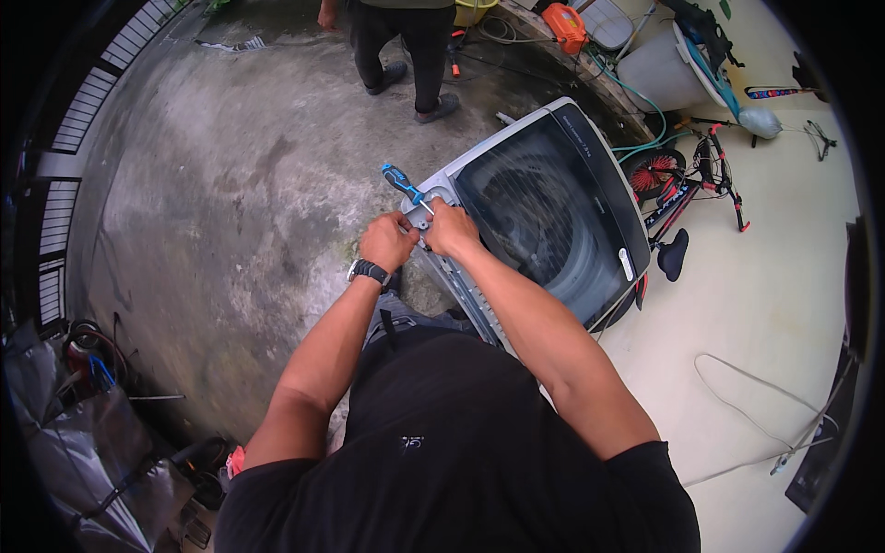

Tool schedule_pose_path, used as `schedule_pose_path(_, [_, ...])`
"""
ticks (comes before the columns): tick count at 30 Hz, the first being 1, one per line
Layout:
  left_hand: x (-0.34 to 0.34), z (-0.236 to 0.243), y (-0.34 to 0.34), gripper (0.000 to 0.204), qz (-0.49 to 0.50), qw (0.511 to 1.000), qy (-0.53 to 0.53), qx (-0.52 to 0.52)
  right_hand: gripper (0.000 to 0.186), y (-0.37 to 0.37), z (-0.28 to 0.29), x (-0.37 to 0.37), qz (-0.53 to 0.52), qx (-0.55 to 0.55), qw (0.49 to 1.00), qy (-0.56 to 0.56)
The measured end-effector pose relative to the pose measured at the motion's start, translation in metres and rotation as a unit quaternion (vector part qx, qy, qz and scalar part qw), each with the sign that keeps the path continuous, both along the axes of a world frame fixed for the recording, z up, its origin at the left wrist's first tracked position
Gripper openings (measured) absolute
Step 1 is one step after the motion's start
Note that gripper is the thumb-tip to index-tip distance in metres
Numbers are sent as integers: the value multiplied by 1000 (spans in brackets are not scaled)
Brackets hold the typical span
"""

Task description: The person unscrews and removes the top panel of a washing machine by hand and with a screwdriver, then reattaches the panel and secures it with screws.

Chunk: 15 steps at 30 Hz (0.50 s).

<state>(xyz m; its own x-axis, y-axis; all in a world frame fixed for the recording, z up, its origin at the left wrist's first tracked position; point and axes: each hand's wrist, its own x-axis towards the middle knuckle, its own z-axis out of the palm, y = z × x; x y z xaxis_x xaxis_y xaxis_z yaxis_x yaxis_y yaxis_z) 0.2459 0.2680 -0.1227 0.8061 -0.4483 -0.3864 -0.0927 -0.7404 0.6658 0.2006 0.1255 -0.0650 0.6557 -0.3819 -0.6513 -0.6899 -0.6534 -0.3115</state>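
A screwdriver [400, 182] with a blue and black handle tilts up and to the left beside my right hand [451, 229]. My right hand is closed, its fingers around the metal shaft near the grey fitting. My left hand [388, 242], with a black watch on the wrist, is closed in a pinch at the left side of that fitting. What its fingertips hold is hidden. The light grey fitting [441, 194] lies at the left corner of a top-loading washing machine [544, 198] with a dark glass lid. Both hands meet at this corner.
Another person [406, 55] stands on the concrete floor [230, 203] ahead. A small bicycle [687, 189] leans by the pale wall at right. An orange machine [564, 28], a hose [645, 106] and a large bin [668, 69] are at the far right. Covered items [101, 442] fill the near left.
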Motion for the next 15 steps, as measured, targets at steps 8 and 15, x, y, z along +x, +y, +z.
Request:
schedule_pose_path(8, [2,6,1,21,-1,1000,10,2,45,-4,-7,-2,-23,25,999,-16])
schedule_pose_path(15, [1,8,1,22,5,1000,11,-8,41,-4,-27,-5,-11,-5,999,-41])
